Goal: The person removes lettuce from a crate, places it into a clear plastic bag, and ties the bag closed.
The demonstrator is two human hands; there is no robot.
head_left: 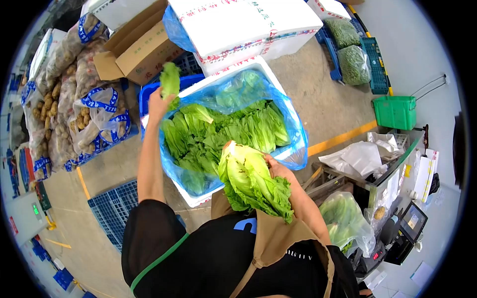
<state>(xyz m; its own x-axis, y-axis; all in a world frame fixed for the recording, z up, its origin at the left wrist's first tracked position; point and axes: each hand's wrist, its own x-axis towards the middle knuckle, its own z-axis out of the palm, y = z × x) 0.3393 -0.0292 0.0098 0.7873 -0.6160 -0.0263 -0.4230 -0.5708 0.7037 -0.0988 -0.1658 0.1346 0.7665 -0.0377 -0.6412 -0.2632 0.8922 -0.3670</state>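
Note:
My left hand [158, 103] is raised over the far left corner of the foam box, its fingers closed on a loose lettuce leaf [170, 79]. In my right hand [279, 169], close to my chest, rests a head of romaine lettuce [251, 176], its cut stem end pointing away from me. Part of that hand is hidden behind the leaves. Below both hands stands a white foam box [186, 197], lined with a blue plastic bag [298, 131]. Several green lettuce heads [228, 126] fill it.
Mesh sacks of potatoes [64, 107] are stacked at left, near an open cardboard box [144, 52]. A blue pallet [117, 203] lies on the floor. Beyond the box sits a closed white carton [243, 30]. To my right are bagged greens [345, 221] and a screen [413, 221].

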